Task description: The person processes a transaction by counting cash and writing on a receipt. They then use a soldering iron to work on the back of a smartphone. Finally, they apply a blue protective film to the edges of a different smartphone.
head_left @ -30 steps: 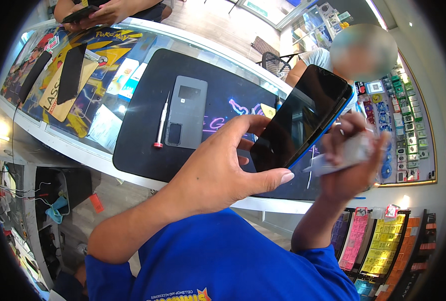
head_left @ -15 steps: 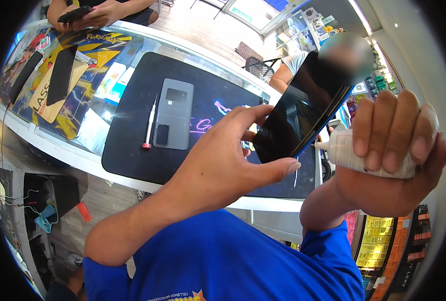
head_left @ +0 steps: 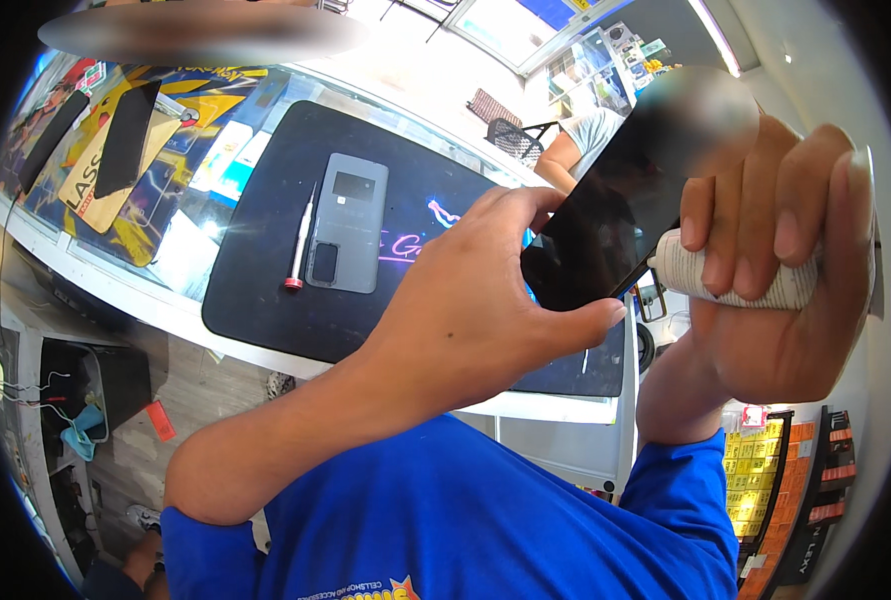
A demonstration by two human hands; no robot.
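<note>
My left hand (head_left: 485,290) grips a dark smartphone (head_left: 600,235) by its lower end, thumb on one side and fingers on the other. The phone is raised above the counter and tilted, its glossy black face toward me. In my right hand (head_left: 785,250) is a white squeeze bottle (head_left: 683,272), fingers wrapped round it. Its narrow nozzle points left at the phone's right edge; whether the tip touches cannot be made out. A grey phone back cover (head_left: 365,222) lies on the black mat (head_left: 255,270) below, beside a white precision screwdriver (head_left: 301,240) with a red end.
The mat lies on a glass display counter (head_left: 180,225) with a white edge. At its left end are a dark phone panel (head_left: 128,140) and a long black object (head_left: 55,145). Across the counter sits a person in a grey shirt (head_left: 590,140). Colourful packets (head_left: 755,470) hang at the lower right.
My right hand has risen slightly, its nozzle still close by the phone's edge. The phone has turned, so its blue side shows less. The cover and screwdriver stay in place.
</note>
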